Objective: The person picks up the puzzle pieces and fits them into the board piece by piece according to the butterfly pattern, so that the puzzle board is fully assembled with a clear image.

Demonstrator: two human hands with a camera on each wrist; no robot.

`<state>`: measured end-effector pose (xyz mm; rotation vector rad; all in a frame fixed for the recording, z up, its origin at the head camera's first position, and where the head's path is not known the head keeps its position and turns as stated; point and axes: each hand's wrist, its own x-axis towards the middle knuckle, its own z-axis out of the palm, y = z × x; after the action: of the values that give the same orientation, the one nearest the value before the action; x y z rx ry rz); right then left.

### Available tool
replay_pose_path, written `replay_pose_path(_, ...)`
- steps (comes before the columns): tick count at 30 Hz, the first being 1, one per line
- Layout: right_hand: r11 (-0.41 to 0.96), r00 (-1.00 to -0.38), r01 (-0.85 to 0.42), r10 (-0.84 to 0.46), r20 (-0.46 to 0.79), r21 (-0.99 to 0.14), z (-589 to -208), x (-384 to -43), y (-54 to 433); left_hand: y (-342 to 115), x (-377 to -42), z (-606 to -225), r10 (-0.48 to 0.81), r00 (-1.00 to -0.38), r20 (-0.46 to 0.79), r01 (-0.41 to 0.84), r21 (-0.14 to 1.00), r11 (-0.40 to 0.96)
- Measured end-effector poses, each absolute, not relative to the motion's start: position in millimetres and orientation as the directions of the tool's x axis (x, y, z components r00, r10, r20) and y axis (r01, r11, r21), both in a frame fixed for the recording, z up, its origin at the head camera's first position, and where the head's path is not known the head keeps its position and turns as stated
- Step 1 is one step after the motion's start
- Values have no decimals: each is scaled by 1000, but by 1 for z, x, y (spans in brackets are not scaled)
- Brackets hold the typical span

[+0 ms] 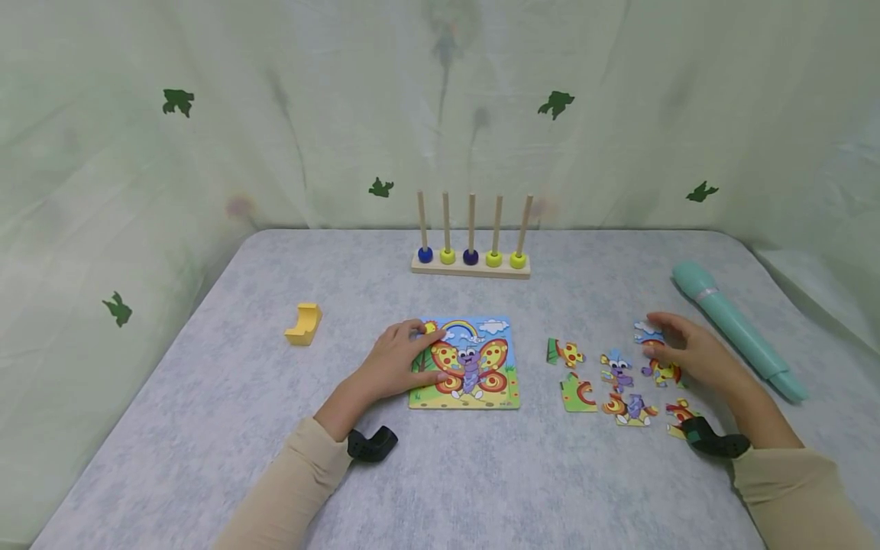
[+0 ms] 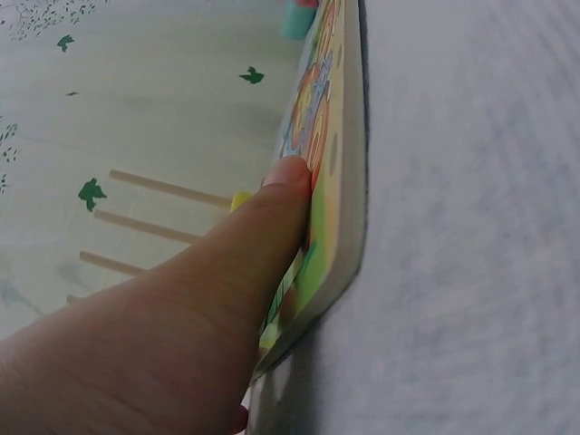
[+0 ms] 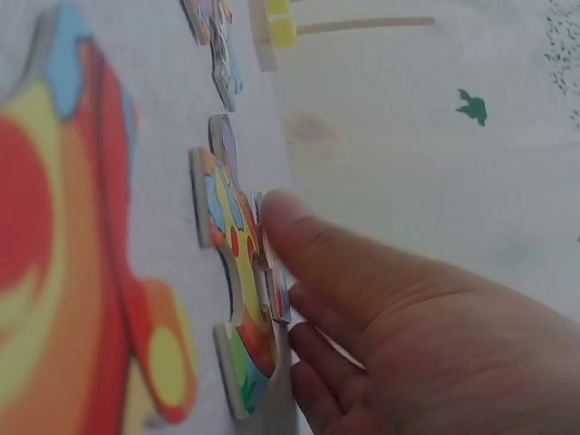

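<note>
My left hand [image 1: 392, 362] rests on the left side of a square butterfly puzzle board [image 1: 507, 386]. Its thumb [image 2: 288, 172] lies straight across the board's face, while the other fingers are mostly hidden in the left wrist view. Over to the right, my right hand [image 1: 701, 355] pinches a cloud-and-sky puzzle piece [image 1: 645, 330] between thumb and forefinger, low over the table. Close to that hand lie loose pieces: a yellow wing piece [image 1: 664, 373], a butterfly-face piece [image 1: 617, 368], a body piece [image 1: 631, 411] and a red-and-yellow piece [image 1: 679, 412] partly behind the wrist camera.
Two more pieces, a spotted one [image 1: 567, 354] and a green one [image 1: 579, 396], lie between board and hand. A wooden peg stand [image 1: 470, 269] with beads is at the back. A yellow block [image 1: 305, 325] lies left, a teal microphone-shaped stick [image 1: 742, 328] far right.
</note>
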<state>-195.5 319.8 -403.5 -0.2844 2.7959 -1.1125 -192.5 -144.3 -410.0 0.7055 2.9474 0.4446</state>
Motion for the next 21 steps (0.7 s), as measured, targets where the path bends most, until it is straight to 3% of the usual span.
replay_pose_path(13, 795, -977, -195, -210, 42, -574, -394, -191, 310, -144, -192, -413, 459, -888, 14, 440, 309, 843)
replay_pose_path(21, 735, -938, -343, -235, 255, -585, -365, -183, 260, -144, -193, -412, 454, -891, -1, 433, 304, 849)
